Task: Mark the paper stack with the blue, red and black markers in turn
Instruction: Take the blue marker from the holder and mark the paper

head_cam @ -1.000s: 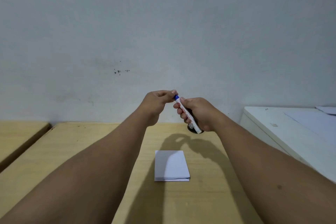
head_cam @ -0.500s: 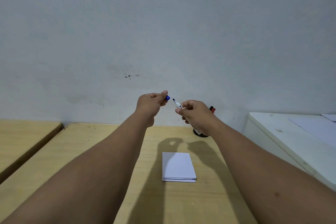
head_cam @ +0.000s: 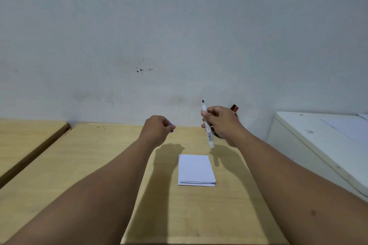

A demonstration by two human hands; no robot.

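My right hand (head_cam: 222,123) grips the uncapped blue marker (head_cam: 208,133), a white barrel with its dark tip pointing up, held above the far right of the table. My left hand (head_cam: 158,130) is closed around the marker's blue cap (head_cam: 170,124), of which only a sliver shows between the fingers. The white paper stack (head_cam: 196,169) lies flat on the wooden table (head_cam: 111,153), below and between both hands. Behind my right hand, the tops of the red marker (head_cam: 236,108) and the black marker (head_cam: 233,106) stick up from a dark holder (head_cam: 217,136), mostly hidden.
A white cabinet top (head_cam: 322,135) with a paper sheet on it stands at the right. A second wooden table (head_cam: 25,135) lies at the left, across a narrow gap. A pale wall runs close behind the table.
The cap came off the blue marker. My hands have moved apart: the left dropped lower with the cap, the right swung the marker upright with its tip up.
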